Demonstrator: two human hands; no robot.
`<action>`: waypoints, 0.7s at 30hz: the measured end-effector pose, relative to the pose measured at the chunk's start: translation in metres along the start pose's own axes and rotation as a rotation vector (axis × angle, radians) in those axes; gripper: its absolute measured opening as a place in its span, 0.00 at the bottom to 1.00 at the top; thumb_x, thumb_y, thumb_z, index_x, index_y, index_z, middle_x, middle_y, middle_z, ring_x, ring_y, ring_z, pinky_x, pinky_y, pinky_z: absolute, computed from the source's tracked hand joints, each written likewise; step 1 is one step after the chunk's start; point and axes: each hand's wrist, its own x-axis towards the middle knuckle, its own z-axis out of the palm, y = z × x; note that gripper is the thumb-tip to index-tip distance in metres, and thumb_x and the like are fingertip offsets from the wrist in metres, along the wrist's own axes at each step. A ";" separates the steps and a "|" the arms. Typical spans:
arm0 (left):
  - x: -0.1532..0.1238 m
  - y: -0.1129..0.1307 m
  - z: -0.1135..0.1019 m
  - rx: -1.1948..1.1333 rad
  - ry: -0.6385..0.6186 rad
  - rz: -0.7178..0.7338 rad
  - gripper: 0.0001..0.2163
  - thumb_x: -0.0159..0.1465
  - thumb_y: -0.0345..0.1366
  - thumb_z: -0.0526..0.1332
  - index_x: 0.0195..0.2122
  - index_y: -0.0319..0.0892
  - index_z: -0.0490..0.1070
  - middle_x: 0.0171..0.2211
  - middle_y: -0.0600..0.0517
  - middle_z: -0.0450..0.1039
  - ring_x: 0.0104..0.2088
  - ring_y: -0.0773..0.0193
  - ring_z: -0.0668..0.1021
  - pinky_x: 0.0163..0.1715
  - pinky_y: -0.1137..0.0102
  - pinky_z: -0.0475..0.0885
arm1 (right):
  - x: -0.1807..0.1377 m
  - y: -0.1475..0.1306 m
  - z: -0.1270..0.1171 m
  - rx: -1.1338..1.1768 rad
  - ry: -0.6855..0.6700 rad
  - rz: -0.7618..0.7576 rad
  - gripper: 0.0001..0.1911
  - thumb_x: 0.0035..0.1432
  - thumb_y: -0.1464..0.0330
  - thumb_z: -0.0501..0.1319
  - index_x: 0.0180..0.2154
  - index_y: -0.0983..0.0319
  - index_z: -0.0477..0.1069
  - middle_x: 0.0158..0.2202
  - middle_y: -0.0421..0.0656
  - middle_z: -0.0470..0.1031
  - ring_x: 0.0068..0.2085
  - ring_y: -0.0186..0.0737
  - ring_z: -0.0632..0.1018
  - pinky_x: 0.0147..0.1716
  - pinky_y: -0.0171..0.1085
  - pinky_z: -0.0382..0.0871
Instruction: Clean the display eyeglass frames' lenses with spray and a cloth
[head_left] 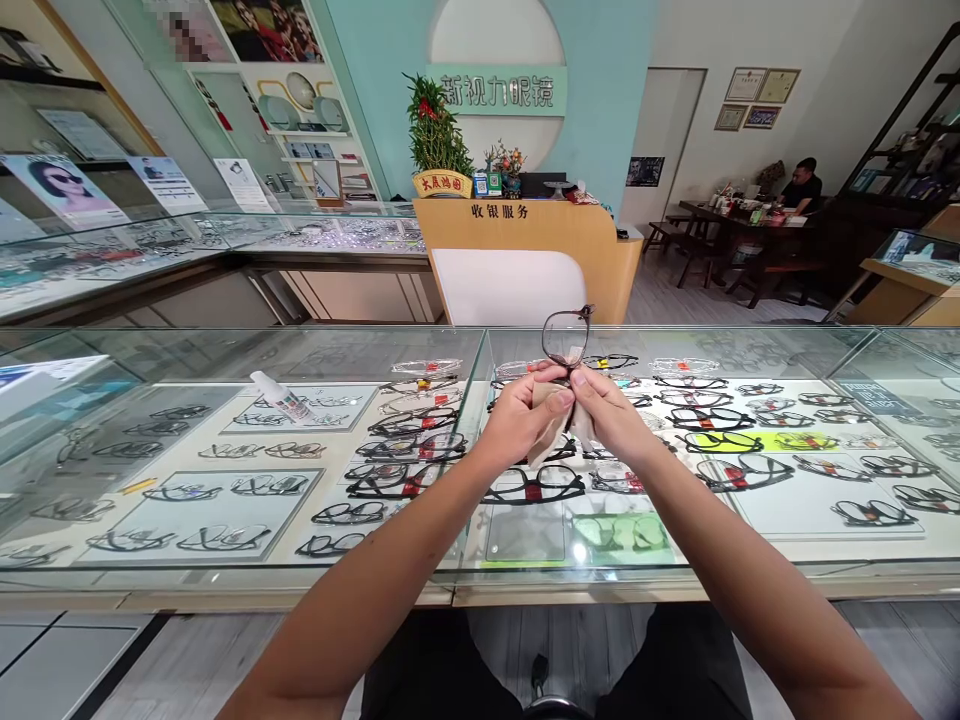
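Above a glass display counter [225, 560] both my hands meet. My left hand [523, 418] is closed on a beige cleaning cloth [551, 440] that hangs below the fingers. My right hand [609, 412] pinches the lower part of a pair of glasses [567, 336] with a thin dark frame, held upright so one lens stands above my fingers. The cloth is pressed against the glasses between both hands. A small white spray bottle [280, 396] lies on the glass to the left.
Under the glass lie several rows of spectacle frames [532, 487] on trays. Behind stands a wooden cashier desk [540, 250] with a plant [435, 135]. More glass counters run along the left. A person sits at a dark table [802, 190] far right.
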 end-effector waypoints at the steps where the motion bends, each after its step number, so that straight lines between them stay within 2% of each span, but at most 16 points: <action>1: 0.000 0.000 0.001 -0.005 0.009 0.012 0.27 0.51 0.55 0.81 0.44 0.41 0.83 0.35 0.53 0.78 0.34 0.67 0.75 0.40 0.71 0.71 | 0.000 0.000 0.000 -0.001 -0.003 -0.005 0.24 0.74 0.45 0.56 0.53 0.49 0.84 0.64 0.43 0.78 0.69 0.47 0.73 0.73 0.48 0.61; 6: 0.001 0.003 0.005 0.023 0.032 0.067 0.27 0.52 0.61 0.78 0.38 0.40 0.84 0.35 0.50 0.79 0.40 0.62 0.77 0.43 0.69 0.72 | -0.002 -0.002 0.000 0.022 -0.008 -0.006 0.21 0.76 0.48 0.56 0.51 0.48 0.85 0.60 0.43 0.81 0.69 0.47 0.73 0.74 0.50 0.59; 9: 0.000 0.004 0.002 0.057 0.012 0.051 0.28 0.54 0.63 0.76 0.37 0.40 0.82 0.30 0.53 0.75 0.33 0.66 0.74 0.38 0.71 0.70 | -0.002 -0.002 -0.001 0.053 0.026 0.013 0.22 0.74 0.47 0.58 0.50 0.49 0.86 0.56 0.44 0.82 0.68 0.48 0.74 0.73 0.48 0.61; 12: 0.000 0.002 -0.004 0.046 -0.062 -0.048 0.28 0.58 0.63 0.73 0.33 0.39 0.77 0.24 0.56 0.68 0.24 0.70 0.67 0.28 0.73 0.63 | -0.002 -0.002 -0.002 0.113 0.093 0.067 0.22 0.72 0.47 0.61 0.51 0.51 0.86 0.51 0.45 0.85 0.64 0.50 0.78 0.69 0.48 0.68; 14: 0.000 0.000 -0.008 -0.008 -0.112 -0.126 0.27 0.59 0.62 0.74 0.36 0.39 0.76 0.24 0.56 0.68 0.23 0.70 0.67 0.26 0.74 0.62 | -0.002 -0.003 -0.002 0.201 0.122 0.136 0.22 0.70 0.47 0.63 0.52 0.53 0.85 0.46 0.45 0.86 0.57 0.51 0.83 0.61 0.48 0.76; 17: 0.001 0.001 -0.013 -0.079 -0.195 -0.186 0.26 0.58 0.57 0.76 0.45 0.40 0.79 0.30 0.53 0.74 0.28 0.67 0.74 0.30 0.73 0.67 | -0.001 -0.003 -0.004 0.335 0.130 0.218 0.23 0.69 0.48 0.65 0.53 0.55 0.85 0.42 0.45 0.87 0.48 0.50 0.86 0.50 0.46 0.82; 21: 0.004 0.002 -0.018 -0.040 -0.282 -0.152 0.27 0.59 0.51 0.78 0.52 0.39 0.79 0.35 0.51 0.77 0.31 0.67 0.75 0.32 0.73 0.67 | 0.002 -0.002 -0.005 0.362 0.155 0.241 0.24 0.65 0.47 0.67 0.51 0.56 0.85 0.44 0.45 0.88 0.48 0.51 0.87 0.47 0.45 0.82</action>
